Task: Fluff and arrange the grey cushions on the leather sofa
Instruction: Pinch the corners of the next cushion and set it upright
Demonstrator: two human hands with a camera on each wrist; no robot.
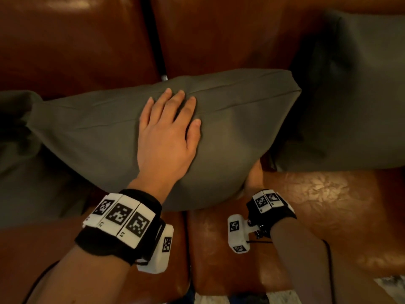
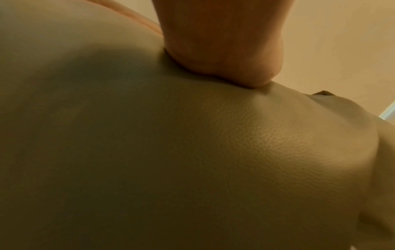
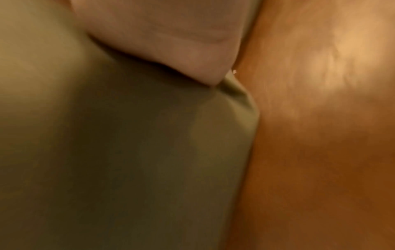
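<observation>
A grey cushion (image 1: 230, 119) lies lengthwise across the brown leather sofa seat (image 1: 317, 205). My left hand (image 1: 175, 110) rests flat on top of it, fingers straight and together; the left wrist view shows the heel of that left hand (image 2: 224, 50) pressing into the cushion (image 2: 171, 152). My right hand (image 1: 254, 176) is tucked under the cushion's lower right side, its fingers hidden. In the right wrist view the right hand's palm (image 3: 171, 42) lies against the cushion (image 3: 107, 152) beside the sofa leather (image 3: 320, 135).
A second grey cushion (image 1: 19, 150) slumps at the left edge. A third grey cushion (image 1: 350, 95) leans against the backrest (image 1: 76, 40) at the right. A dark gap (image 1: 153, 40) splits the two back sections. A pale rug (image 1: 390, 281) shows beyond the seat's front edge.
</observation>
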